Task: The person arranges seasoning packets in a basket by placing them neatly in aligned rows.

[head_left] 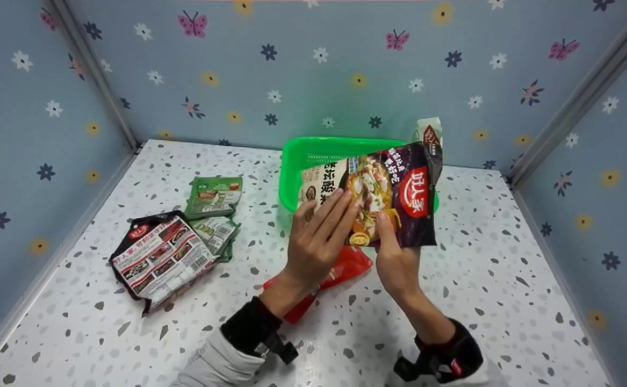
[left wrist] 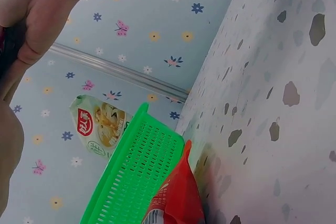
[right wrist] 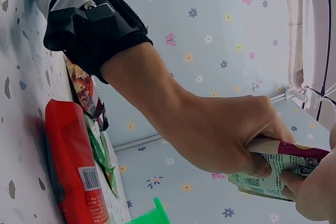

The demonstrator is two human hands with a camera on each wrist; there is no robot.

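Observation:
A dark purple and cream seasoning packet [head_left: 415, 193], with a picture of food on its front, is held up between both hands in the head view. My left hand [head_left: 316, 239] grips its left part, fingers laid across the front. The right wrist view shows that hand [right wrist: 210, 129] pinching the packet [right wrist: 268, 169] by its edge. My right hand [head_left: 396, 258] holds the lower edge, thumb on the front and the other fingers hidden behind. Behind the packet stands a green basket [head_left: 287, 177], partly covered by it. Below the hands lies a red packet [head_left: 348, 269].
A pale green packet [left wrist: 100, 127] stands up in the basket. At the left of the speckled table lie a white and red packet with black edges [head_left: 163, 263] and green packets [head_left: 214, 196], overlapping. Flower-patterned panels [head_left: 318, 70] enclose the table at the back and sides.

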